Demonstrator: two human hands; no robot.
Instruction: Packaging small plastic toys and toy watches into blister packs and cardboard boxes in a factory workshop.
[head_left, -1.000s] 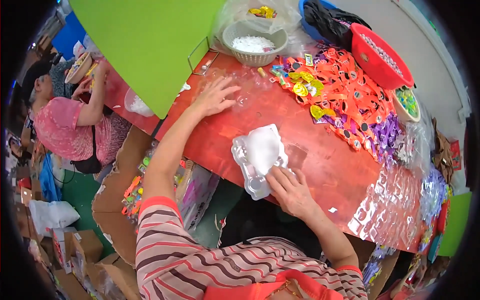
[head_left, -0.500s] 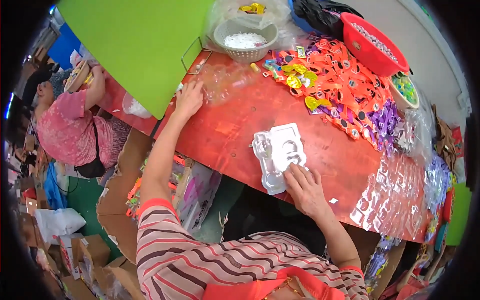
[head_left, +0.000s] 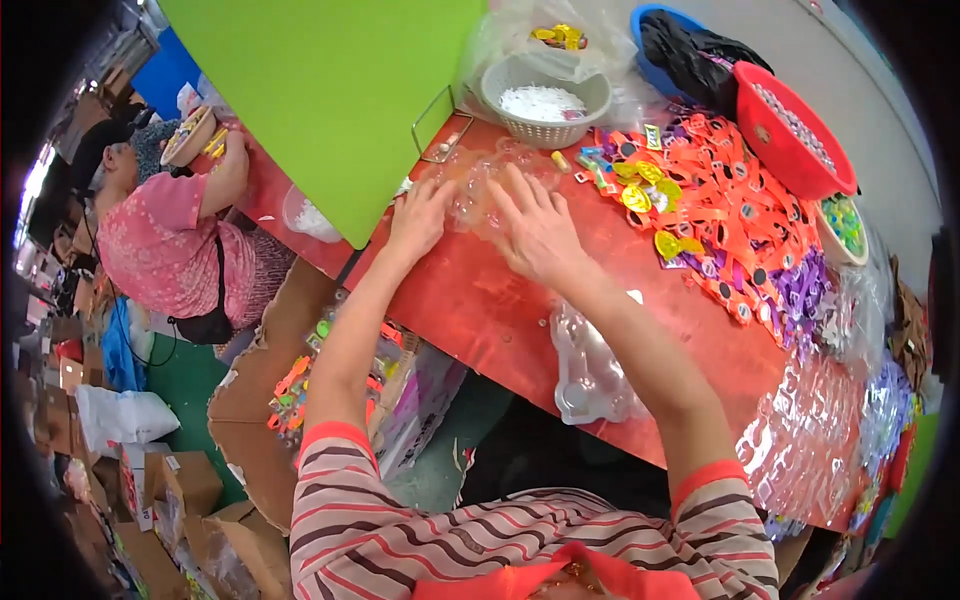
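Both hands lie flat with fingers spread, the left hand [head_left: 420,215] and right hand [head_left: 535,230] pressing either side of a heap of clear, glossy plastic shells [head_left: 478,185] at the far edge of the red table [head_left: 480,310]. Nearer, under the right forearm, sits a moulded transparent blister tray [head_left: 585,365]. Beyond stands a grey perforated basket [head_left: 545,98]; bright orange cards [head_left: 715,205] sprawl to the right.
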